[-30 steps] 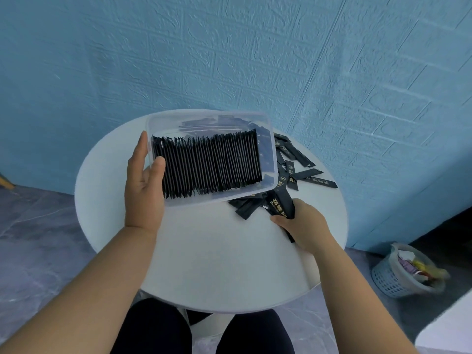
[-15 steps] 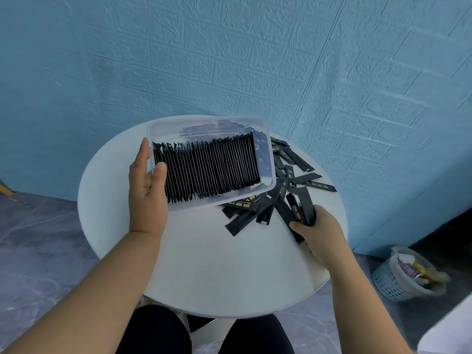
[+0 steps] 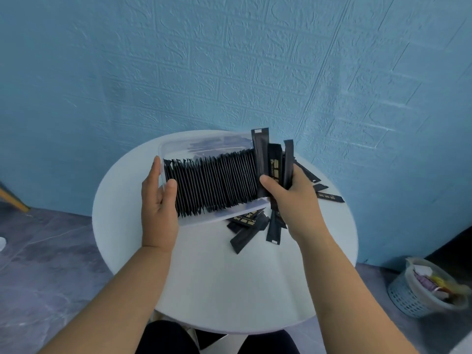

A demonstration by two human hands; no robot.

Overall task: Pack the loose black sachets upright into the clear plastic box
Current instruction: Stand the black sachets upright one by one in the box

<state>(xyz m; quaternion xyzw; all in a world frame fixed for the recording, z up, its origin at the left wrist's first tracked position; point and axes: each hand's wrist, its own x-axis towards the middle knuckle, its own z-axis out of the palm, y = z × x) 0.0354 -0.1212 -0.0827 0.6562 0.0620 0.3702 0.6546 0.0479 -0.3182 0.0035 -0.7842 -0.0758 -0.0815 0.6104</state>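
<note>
Lit softly and evenly, cool and bluish; shadows faint. Pale sheen on the clear plastic box [image 3: 184,149] just beyond the left hand's [image 3: 158,203] fingers [image 3: 156,171]. Smeared rim on the round white table [image 3: 353,241] well right of them; bowed lines across the textured blue wall [image 3: 229,60].

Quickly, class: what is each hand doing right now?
Left hand: grips the clear plastic box at its left end.
Right hand: holds a bunch of black sachets upright.

wall [image 3: 229,60]: blue, embossed brick-pattern panelling, evenly lit, filling the upper view. floor [image 3: 46,264]: grey marbled tiles with pale veins; a slanted wooden leg [image 3: 12,199] at the left edge, a pale slotted waste basket [image 3: 408,300] holding scraps at the lower right, near the wall. table [image 3: 229,284]: round, white, matt top, set close to the wall.
</note>
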